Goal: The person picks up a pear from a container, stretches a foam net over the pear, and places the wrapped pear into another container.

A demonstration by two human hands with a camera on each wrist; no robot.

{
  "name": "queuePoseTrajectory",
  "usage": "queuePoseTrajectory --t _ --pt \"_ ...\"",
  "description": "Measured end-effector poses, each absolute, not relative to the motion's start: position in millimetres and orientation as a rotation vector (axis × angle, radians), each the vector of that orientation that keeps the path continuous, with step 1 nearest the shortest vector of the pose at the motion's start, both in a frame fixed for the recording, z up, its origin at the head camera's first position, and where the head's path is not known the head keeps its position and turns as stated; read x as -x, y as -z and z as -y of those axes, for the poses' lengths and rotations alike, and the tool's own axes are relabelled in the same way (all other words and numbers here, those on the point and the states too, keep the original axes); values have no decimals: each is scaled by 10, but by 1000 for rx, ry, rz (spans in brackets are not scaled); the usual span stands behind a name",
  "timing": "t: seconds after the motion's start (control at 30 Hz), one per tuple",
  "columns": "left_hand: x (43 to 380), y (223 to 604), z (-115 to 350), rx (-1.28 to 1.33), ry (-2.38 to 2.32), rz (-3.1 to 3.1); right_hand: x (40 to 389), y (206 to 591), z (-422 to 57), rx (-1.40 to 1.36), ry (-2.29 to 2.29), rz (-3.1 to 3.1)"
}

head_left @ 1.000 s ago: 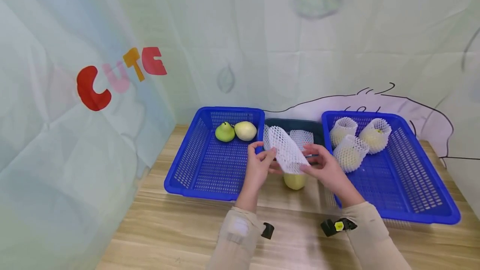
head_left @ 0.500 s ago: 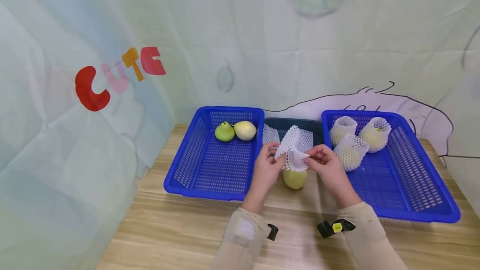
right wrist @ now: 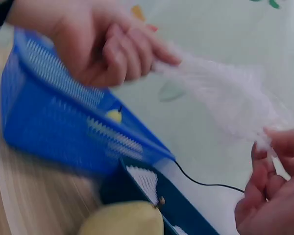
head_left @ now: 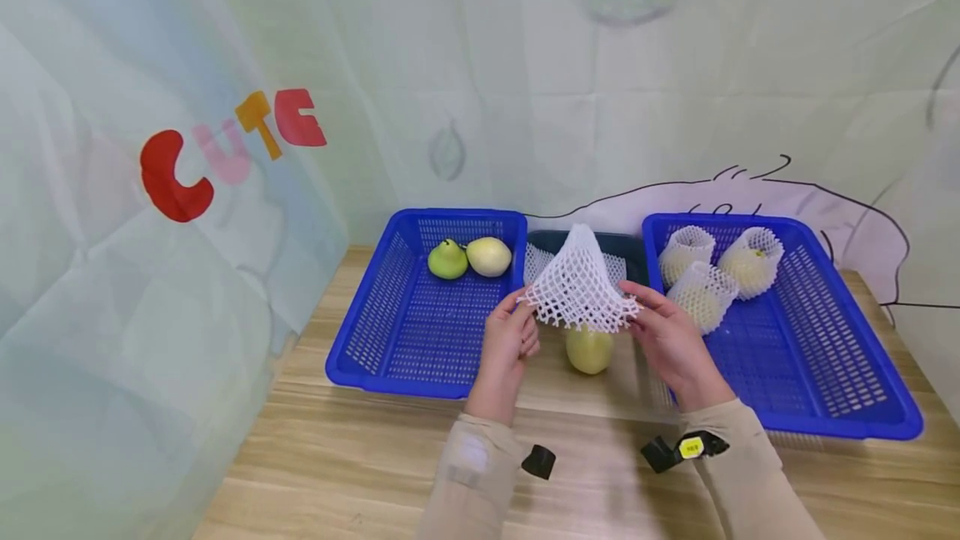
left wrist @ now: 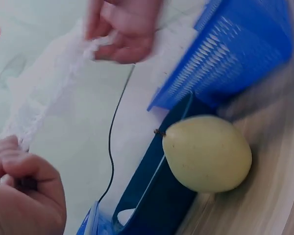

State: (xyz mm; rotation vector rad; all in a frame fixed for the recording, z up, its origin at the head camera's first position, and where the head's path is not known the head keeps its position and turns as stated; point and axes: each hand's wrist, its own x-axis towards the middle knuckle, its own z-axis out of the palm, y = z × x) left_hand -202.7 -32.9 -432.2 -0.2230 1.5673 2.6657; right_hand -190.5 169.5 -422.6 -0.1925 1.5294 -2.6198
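A white foam fruit net (head_left: 577, 286) is stretched wide between both hands, its open mouth low and its narrow end up. My left hand (head_left: 506, 348) pinches the left edge of the mouth; my right hand (head_left: 675, 348) pinches the right edge. Below the net a pale yellow-green pear (head_left: 588, 352) stands on the table, apart from both hands. In the left wrist view the same pear (left wrist: 208, 154) shows whole, its stem towards the dark green tray (left wrist: 154, 196). Both wrist views are blurred around the net.
The left blue basket (head_left: 427, 390) holds a green pear (head_left: 447, 260) and a pale pear (head_left: 489, 257). In the right blue basket (head_left: 825, 423) sit several net-covered pears (head_left: 752, 263). Between them stands the dark green tray (head_left: 633, 252) with more foam nets (head_left: 537, 263).
The net has gone from lying slanted and folded between the fingers to spread wide with its mouth downward. My hands have moved apart. The pear beneath stays put.
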Motion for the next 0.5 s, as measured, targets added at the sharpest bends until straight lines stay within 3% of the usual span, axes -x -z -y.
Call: queuePoseTrajectory --t 0.23,0.5 --pt "2015 4328 391 221 -2713 -1427 1887 4192 -1708 -130 2529 -1703" --pt "1988 4342 311 121 -2719 -1407 1901 4209 -1683 192 2834 -1151"
